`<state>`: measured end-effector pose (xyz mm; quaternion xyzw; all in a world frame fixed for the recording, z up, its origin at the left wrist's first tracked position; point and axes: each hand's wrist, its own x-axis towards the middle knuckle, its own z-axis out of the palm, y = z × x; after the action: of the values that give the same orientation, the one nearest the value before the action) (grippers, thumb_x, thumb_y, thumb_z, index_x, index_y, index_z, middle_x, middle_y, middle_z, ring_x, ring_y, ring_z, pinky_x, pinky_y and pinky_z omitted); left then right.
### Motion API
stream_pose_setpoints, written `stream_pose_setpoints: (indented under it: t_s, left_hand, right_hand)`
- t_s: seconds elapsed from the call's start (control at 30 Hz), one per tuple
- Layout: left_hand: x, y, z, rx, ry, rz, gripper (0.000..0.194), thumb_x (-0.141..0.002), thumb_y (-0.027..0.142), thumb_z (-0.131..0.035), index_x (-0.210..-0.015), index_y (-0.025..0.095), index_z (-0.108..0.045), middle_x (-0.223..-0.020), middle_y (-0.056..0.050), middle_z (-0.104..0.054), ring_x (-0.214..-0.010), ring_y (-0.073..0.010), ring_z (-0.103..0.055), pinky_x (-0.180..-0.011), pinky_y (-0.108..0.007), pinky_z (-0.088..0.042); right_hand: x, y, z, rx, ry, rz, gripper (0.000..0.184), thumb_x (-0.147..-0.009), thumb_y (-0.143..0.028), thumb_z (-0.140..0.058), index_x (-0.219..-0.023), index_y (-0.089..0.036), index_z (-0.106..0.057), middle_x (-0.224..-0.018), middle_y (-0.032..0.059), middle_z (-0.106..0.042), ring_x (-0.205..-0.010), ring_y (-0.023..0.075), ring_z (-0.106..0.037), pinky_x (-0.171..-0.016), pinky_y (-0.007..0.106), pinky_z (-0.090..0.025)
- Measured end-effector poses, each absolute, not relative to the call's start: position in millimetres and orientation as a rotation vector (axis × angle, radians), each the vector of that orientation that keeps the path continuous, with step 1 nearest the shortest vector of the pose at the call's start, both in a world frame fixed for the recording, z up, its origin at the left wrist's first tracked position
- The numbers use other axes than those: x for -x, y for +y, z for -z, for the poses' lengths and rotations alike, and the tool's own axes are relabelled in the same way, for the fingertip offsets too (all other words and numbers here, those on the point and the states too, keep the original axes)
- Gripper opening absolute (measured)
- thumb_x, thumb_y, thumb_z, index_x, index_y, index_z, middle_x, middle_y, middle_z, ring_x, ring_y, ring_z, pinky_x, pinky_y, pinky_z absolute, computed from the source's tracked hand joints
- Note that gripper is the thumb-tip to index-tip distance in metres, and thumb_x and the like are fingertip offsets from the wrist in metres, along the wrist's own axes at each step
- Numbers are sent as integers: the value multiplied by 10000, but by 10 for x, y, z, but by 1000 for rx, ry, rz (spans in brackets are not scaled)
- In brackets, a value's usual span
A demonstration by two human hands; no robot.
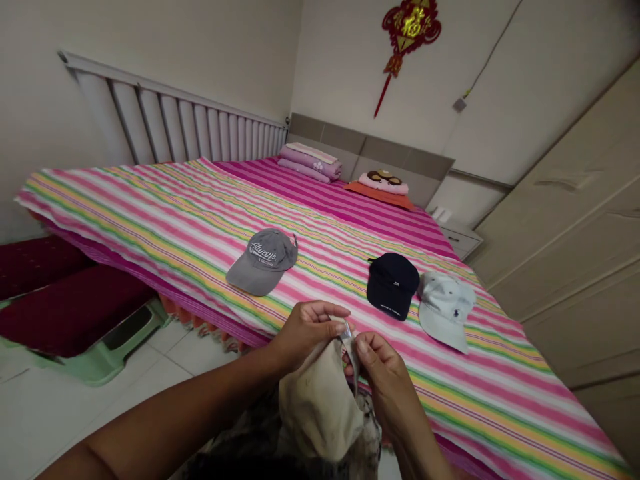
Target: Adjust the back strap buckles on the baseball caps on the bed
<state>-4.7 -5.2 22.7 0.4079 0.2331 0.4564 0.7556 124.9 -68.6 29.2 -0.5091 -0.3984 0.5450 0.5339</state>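
A cream baseball cap point(320, 407) hangs between my two hands, close to my body, its back opening and strap facing up. My left hand point(313, 331) pinches the strap near its metal buckle point(346, 331). On the other side, my right hand point(381, 363) grips the strap end and the cap's edge between thumb and fingers. Beyond my hands, a grey cap point(267, 260) with white lettering lies on the striped bed sheet point(320, 247). To the right rest a black cap point(393, 283) and a pale cap point(447, 308) with a small dark emblem, side by side.
Folded purple bedding point(310, 163) and a pink pillow point(383, 181) sit by the headboard point(370, 150). A green stool point(95, 353) with a dark red cover stands at left. A radiator point(185, 123) lines the left wall; a wardrobe point(575, 267) stands right.
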Motion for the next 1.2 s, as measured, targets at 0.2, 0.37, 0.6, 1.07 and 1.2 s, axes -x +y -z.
stream_pose_setpoints:
  t_s: [0.2, 0.37, 0.6, 1.07, 1.2]
  left_hand:
    - [1, -36, -363, -747, 603, -1034, 279, -556, 186, -712, -807, 93, -630, -661, -67, -653, -553, -112, -577, -564, -231, -431]
    - [-67, -93, -420, -826, 663, -980, 261, -533, 174, -707, -768, 90, -632, -571, -27, -611, -489, -89, -533, -517, -215, -401]
    - [-136, -148, -460, -859, 653, -972, 257, -512, 175, -706, -734, 94, -604, -535, 14, -567, -464, -69, -518, -506, -200, -401]
    - [73, -54, -341, -1155, 689, -935, 217, -584, 228, -660, -711, 129, -514, -611, 45, -487, -536, -50, -463, -546, -185, -368]
    - [72, 26, -440, -1488, 618, -648, 284, -666, 390, -600, -667, 118, -518, -589, 41, -449, -537, -49, -386, -501, -175, -283]
  right_hand:
    - [-1307, -682, -298, 1384, -1120, -1061, 270, -678, -393, -607, -624, -189, -438, -470, -74, -409, -410, 77, -367, -413, 204, -294]
    - [-1264, -672, -360, 1460, -1331, -742, 322, -647, -347, -627, -884, -221, -448, -604, -59, -493, -466, 110, -452, -437, 223, -347]
    - [-1298, -705, -433, 1573, -1569, -339, 136, -709, -328, -591, -763, -205, -568, -660, 1, -596, -577, 159, -510, -563, 259, -364]
    - [-1395, -796, -491, 1597, -1634, -321, 111, -679, -288, -633, -673, -210, -555, -575, -19, -557, -521, 141, -464, -515, 249, -316]
    - [-1340, -774, -502, 1583, -1673, -333, 68, -678, -252, -626, -701, -207, -581, -600, -7, -584, -542, 152, -485, -526, 258, -322]
